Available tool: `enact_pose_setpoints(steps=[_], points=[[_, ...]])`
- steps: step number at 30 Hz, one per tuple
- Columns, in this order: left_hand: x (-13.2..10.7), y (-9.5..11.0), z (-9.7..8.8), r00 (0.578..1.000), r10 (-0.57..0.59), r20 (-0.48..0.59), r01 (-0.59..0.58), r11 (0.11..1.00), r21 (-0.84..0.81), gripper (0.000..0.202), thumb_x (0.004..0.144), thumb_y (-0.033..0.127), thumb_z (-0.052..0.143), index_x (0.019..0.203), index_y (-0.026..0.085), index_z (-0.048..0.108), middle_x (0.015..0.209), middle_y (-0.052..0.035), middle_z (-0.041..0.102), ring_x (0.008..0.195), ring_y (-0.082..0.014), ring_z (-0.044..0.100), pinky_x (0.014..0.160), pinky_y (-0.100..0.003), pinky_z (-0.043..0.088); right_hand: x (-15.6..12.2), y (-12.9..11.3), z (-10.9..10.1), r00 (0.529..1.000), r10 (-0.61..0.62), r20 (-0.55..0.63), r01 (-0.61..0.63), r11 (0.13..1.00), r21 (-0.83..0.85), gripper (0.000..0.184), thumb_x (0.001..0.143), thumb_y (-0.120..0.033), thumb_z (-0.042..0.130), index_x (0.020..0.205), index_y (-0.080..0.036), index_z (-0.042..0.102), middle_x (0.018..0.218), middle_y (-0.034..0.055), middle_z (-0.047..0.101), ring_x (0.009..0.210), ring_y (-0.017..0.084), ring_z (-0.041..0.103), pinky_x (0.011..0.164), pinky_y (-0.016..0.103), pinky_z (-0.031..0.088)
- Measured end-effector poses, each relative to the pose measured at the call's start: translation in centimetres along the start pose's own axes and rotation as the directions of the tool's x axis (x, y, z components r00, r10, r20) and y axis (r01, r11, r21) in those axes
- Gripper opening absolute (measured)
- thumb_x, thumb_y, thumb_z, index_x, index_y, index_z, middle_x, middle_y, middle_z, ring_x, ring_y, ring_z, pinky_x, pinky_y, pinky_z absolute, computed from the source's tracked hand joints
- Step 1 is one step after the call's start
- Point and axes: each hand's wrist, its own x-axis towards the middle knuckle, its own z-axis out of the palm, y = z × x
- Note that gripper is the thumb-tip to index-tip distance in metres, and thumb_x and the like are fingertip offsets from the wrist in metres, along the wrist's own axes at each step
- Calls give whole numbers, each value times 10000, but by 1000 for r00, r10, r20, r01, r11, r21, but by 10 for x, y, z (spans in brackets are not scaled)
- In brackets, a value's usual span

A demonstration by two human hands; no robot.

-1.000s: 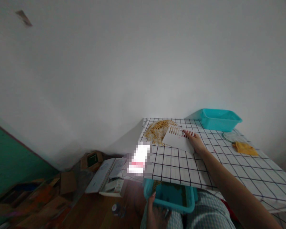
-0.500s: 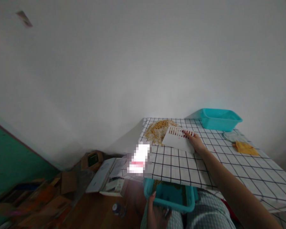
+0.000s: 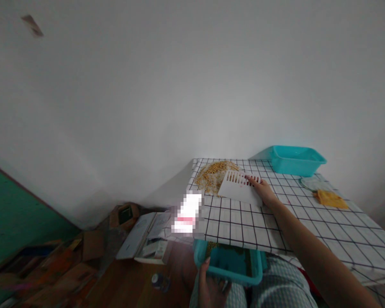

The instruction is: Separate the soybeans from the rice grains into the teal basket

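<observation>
My right hand (image 3: 262, 190) grips the right side of a white slotted plastic scraper (image 3: 239, 191), which lies low over the checked tablecloth. At the scraper's left edge is a spread of yellow soybeans (image 3: 216, 172) with paler bits among them. Below the table's front edge, my left hand (image 3: 210, 287) holds the near left rim of a teal plastic basin (image 3: 232, 276) over my lap. Some beans (image 3: 211, 246) lie in that basin's far left corner. The fingers under the basin are partly hidden.
A second turquoise basin (image 3: 297, 160) stands at the back right by the wall. Near it lie a clear bag (image 3: 316, 184) and a yellow cloth (image 3: 332, 199). Open boxes (image 3: 154, 237) and a bottle (image 3: 158, 281) are on the floor to the left.
</observation>
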Motion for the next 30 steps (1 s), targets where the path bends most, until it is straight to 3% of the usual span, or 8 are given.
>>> enact_pose_setpoints(steps=[4, 9, 17, 25, 30], points=[[-2, 1, -2, 999, -5, 49, 6, 1000, -18, 610, 725, 465, 682, 1272, 257, 510, 1069, -129, 703, 842, -297, 664, 740, -436, 469, 2, 1, -1, 999, -27, -37, 28, 999, 15, 389, 710, -577, 727, 809, -201, 737, 841, 65, 771, 737, 227, 711, 631, 294, 533], [-5, 3, 1, 999, -23, 34, 23, 1000, -13, 626, 730, 475, 670, 1289, 253, 496, 1092, -125, 699, 882, -300, 666, 745, -422, 471, 4, 3, -2, 997, -26, -79, 26, 1000, -7, 394, 709, -566, 730, 849, -198, 745, 895, 66, 773, 796, 233, 714, 655, 290, 535], [-4, 2, 3, 1000, -2, 19, 1, 1000, 25, 603, 741, 505, 634, 1273, 248, 512, 978, -101, 720, 844, -294, 665, 745, -422, 458, -4, -3, 2, 999, 35, 4, -35, 999, 35, 394, 713, -555, 736, 870, -193, 733, 844, 72, 773, 705, 235, 714, 601, 311, 549], [-1, 3, -1, 998, -26, 49, 26, 1000, 1, 644, 731, 496, 668, 1303, 261, 487, 1032, -122, 714, 847, -294, 659, 761, -431, 452, -7, -3, 4, 998, 2, 62, -3, 1000, 22, 416, 731, -582, 710, 882, -195, 734, 872, 82, 776, 721, 252, 727, 623, 334, 567], [-4, 2, 2, 999, -12, 32, 12, 1000, 13, 586, 727, 491, 671, 1228, 223, 529, 983, -123, 712, 841, -297, 660, 742, -423, 463, -5, 1, 5, 997, -16, 78, 13, 999, 41, 438, 735, -590, 704, 922, -196, 732, 907, 79, 775, 776, 255, 730, 671, 341, 578]])
